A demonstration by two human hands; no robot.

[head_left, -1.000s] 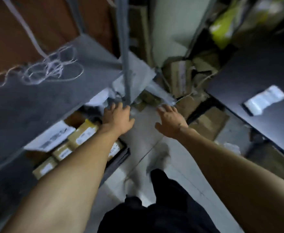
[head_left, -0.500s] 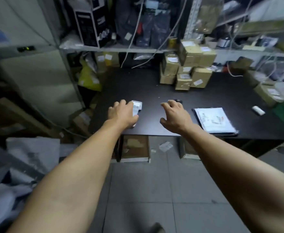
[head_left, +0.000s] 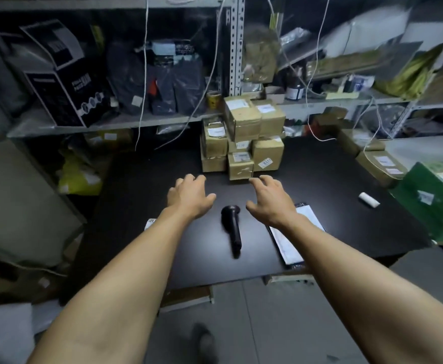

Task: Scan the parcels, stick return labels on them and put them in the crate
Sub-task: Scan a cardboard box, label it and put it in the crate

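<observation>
Both hands are reaching out over the black bench [head_left: 320,164], empty and spread: the left hand [head_left: 188,197] is hovering with loosely splayed fingers, the right hand [head_left: 270,199] is hanging with fingers wide and slightly hooked. Between them, nearer the person, the black scanner [head_left: 232,228] is lying flat on the bench, head toward the parcels and handle pointing back. Just beyond the fingertips the stack of parcels [head_left: 242,137] is sitting at the back of the bench, small brown cartons taped shut, most showing white labels. Under the right forearm a sheet of return labels [head_left: 287,245] is lying near the bench edge. No crate is showing clearly.

The cartons are looking stiff and boxy, probably light given their size, though weight is a guess. Glossy tape on the faces may be making them a little slippery, so gripping across two opposite cardboard sides should be safer than pinching a taped edge. Taking a top carton first seems wise, since pulling a lower one risks toppling the pile. The scanner is asking for a wrap round its handle.
</observation>
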